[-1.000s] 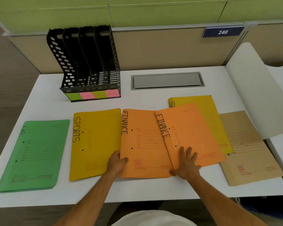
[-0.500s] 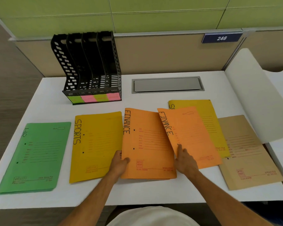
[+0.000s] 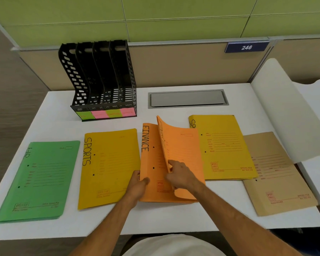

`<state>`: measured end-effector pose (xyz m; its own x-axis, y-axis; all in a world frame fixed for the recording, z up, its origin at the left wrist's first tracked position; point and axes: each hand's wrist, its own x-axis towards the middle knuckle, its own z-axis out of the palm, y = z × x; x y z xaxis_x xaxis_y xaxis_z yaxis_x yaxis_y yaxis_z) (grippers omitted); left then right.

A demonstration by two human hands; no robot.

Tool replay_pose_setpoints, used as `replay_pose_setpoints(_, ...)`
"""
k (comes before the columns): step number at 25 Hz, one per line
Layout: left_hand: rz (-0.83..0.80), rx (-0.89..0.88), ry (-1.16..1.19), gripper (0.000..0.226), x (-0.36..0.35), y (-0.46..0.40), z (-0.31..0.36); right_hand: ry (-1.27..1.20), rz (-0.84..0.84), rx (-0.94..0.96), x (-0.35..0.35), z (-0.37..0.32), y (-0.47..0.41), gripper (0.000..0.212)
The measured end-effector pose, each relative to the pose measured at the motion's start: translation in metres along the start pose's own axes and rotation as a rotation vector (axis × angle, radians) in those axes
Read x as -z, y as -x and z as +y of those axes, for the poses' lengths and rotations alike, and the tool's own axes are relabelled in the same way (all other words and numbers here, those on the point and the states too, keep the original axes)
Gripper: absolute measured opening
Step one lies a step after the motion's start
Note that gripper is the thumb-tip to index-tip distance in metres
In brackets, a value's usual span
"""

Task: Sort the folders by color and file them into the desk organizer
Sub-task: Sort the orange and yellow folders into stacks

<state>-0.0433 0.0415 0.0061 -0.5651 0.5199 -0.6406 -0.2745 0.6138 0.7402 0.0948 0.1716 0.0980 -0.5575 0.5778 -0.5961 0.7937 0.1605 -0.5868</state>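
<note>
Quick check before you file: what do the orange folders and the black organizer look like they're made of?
Orange folders: probably thin matte card. The upper one bows and curls where the right hand lifts it, and it shows printed lines with no gloss. The left hand pinches the lower one's edge.

Black organizer: seems to be rigid moulded plastic, with perforated walls, a slight sheen and dividers standing upright.

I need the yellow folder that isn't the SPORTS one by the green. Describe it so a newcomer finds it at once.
Start at the grey metal hatch set into the white desk. Just in front of it, slightly right, lies a yellow folder. Its left edge is tucked under the lifted orange folder, its right overlaps the brown folder, and only "SP" shows.
</note>
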Motion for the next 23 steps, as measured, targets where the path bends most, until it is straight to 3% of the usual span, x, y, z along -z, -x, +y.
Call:
replay_pose_setpoints(7, -0.037, 0.008, 0.065, 0.023, -0.007, 0.013, 0.005, -0.134, -0.06, 0.055, -0.031, 0.011, -0.013, 0.082)
replay_pose_setpoints(9, -0.042, 0.015, 0.077, 0.019, -0.007, 0.014, 0.006, -0.093, -0.071, 0.08, -0.038, 0.016, -0.02, 0.083)
replay_pose_setpoints(12, -0.071, 0.028, 0.128, 0.034, -0.005, 0.013, 0.003, -0.072, -0.145, 0.137, -0.046, 0.028, -0.03, 0.083)
replay_pose_setpoints(17, -0.073, 0.019, 0.073, 0.035, -0.004, 0.015, 0.001, -0.099, -0.211, 0.168, -0.052, 0.048, -0.035, 0.064)
replay_pose_setpoints(19, -0.027, -0.003, 0.052, 0.034, -0.003, 0.015, 0.002, -0.187, -0.104, 0.15, -0.047, 0.057, -0.037, 0.048)
replay_pose_setpoints(23, 0.045, -0.05, 0.064, 0.034, 0.005, 0.014, 0.004, -0.384, 0.356, 0.012, -0.02, 0.084, -0.037, 0.013)
